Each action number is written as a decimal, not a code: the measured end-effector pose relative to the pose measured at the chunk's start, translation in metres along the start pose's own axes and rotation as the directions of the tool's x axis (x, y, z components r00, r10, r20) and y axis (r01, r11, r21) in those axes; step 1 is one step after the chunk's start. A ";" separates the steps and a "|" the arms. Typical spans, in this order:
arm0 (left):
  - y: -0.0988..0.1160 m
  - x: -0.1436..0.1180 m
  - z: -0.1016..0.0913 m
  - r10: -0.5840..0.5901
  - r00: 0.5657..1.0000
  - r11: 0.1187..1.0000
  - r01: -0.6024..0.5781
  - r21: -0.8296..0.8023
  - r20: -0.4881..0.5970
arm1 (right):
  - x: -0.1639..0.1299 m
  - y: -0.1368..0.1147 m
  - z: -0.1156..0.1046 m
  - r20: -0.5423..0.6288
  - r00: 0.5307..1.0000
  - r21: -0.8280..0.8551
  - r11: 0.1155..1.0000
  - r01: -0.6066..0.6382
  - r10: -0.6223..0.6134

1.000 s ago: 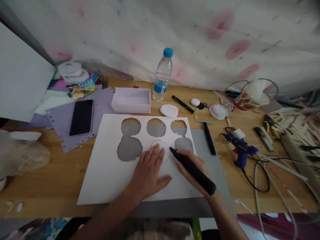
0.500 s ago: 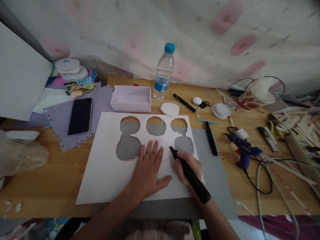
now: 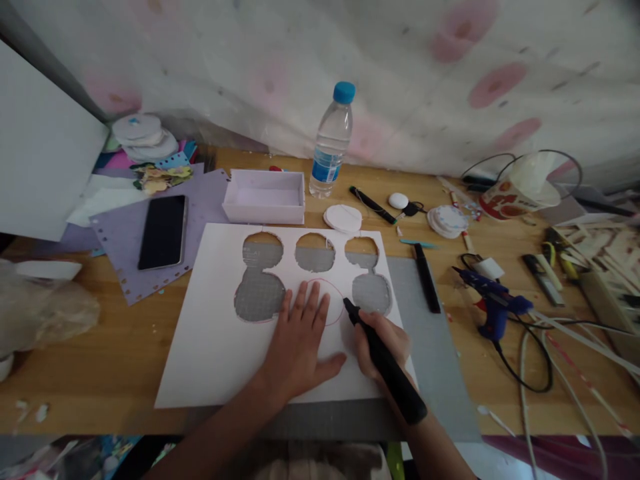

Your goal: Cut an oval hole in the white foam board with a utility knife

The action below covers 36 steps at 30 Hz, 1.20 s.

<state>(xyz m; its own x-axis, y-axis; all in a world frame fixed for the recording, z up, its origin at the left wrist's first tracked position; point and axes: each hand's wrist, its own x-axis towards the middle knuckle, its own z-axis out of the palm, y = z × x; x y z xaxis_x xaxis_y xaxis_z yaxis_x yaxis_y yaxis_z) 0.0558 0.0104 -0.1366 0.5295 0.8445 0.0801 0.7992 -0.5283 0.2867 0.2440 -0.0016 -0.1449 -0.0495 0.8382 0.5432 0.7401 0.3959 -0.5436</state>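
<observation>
The right hand (image 3: 383,343) has its fingers wrapped around a black cutting tool (image 3: 383,363), tip down on a red-drawn circle (image 3: 325,301). The left hand (image 3: 300,340) presses flat, fingers spread, holding nothing, on the white foam board (image 3: 210,347), which lies on a grey cutting mat (image 3: 430,360) on the desk (image 3: 100,360).

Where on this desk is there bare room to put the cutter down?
Bare wood lies left of the white sheet, below the purple paper and beside the plastic bag. The grey mat strip right of the right hand is also free. The right side is crowded: glue gun, cables, sticks.
</observation>
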 end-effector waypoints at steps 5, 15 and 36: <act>0.001 0.001 -0.001 -0.009 1.000 1.000 0.009 0.021 0.005 | -0.001 -0.011 0.001 -0.037 0.994 -0.010 0.994 -0.108 0.107; 0.002 0.002 -0.003 -0.024 0.999 0.999 0.023 0.023 0.025 | 0.001 -0.033 0.003 -0.082 0.969 -0.034 0.971 -0.235 0.232; 0.002 0.001 0.000 -0.023 0.999 0.999 0.024 -0.021 0.035 | -0.008 -0.008 -0.043 0.008 0.736 0.479 0.643 -0.597 0.677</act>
<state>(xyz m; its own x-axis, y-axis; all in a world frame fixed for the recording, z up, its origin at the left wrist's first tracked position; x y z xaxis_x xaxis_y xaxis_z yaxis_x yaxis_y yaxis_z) 0.0577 0.0107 -0.1359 0.5205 0.8529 0.0397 0.8056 -0.5060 0.3082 0.2670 -0.0279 -0.1174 0.4594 0.8878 0.0268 0.1843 -0.0658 -0.9807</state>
